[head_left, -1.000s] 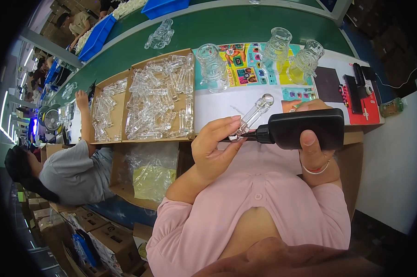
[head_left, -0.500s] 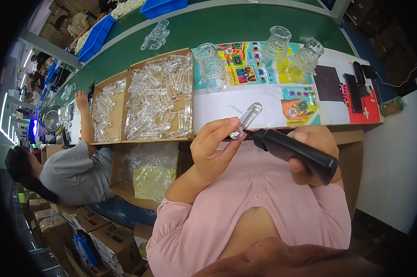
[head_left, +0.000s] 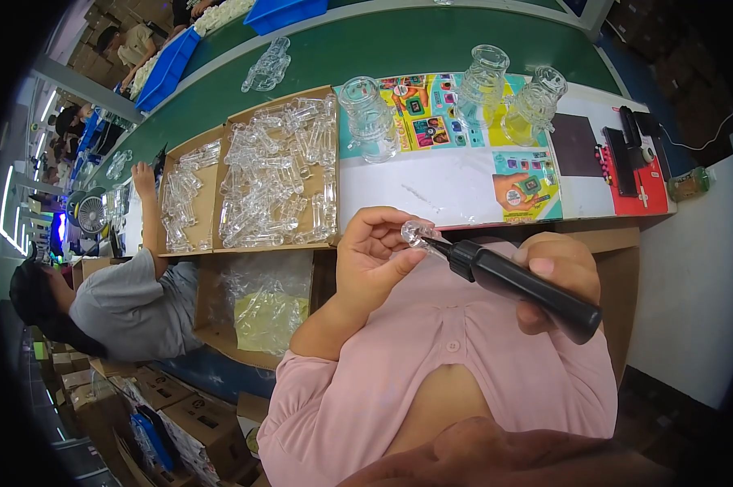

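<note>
Green worktable [head_left: 399, 50] stretches beyond a large cardboard tray [head_left: 318, 180] heaped with clear parts [head_left: 271, 166]. Left of the tray, a co-worker in gray [head_left: 131, 308] has an arm extended toward the table. Just right of the tray's near corner, a person's left hand [head_left: 375, 256] pinches 1 clear piece [head_left: 414, 233] between thumb and fingers. Farther right of the tray, a black bottle [head_left: 521, 284] points its narrow tip at that piece, contact unclear, the right hand [head_left: 565, 266] wrapped around its body. Well right of the tray, a dark slab [head_left: 620, 162] lies on a red panel [head_left: 626, 208].
</note>
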### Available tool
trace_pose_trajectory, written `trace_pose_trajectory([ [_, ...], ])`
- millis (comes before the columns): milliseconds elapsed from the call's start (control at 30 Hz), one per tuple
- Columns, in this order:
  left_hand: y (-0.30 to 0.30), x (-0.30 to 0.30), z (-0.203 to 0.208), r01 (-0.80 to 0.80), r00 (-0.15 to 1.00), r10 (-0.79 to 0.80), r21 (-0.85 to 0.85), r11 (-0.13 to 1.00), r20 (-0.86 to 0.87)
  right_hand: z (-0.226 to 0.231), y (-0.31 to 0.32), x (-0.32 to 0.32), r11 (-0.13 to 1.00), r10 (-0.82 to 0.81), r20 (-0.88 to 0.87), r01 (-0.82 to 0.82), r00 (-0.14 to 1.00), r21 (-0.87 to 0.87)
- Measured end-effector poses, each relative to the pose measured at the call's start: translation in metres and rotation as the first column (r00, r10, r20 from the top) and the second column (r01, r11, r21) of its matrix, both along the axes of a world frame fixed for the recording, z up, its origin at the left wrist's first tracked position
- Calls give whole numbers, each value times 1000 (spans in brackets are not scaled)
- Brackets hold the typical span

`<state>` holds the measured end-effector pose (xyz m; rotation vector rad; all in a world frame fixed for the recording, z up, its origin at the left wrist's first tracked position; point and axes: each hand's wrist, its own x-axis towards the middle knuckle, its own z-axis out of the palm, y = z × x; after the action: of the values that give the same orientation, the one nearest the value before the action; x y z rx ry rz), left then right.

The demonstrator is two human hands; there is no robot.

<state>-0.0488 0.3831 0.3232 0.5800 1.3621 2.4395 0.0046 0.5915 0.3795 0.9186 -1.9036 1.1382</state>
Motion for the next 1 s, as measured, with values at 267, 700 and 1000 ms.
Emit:
trace_pose_trajectory([
  [267,-2,-1,0,73,995,-76,55,996,58,5,1,6,998,38,78,-43,996,56],
  [700,-3,1,-2,-2,1000,2,-32,999,-5,6,-4,6,998,39,63,-42,997,47],
  [1000,-4,1,2,-87,990,76,-92,992,-120,5,-4,7,998,4,51,-7,999,65],
])
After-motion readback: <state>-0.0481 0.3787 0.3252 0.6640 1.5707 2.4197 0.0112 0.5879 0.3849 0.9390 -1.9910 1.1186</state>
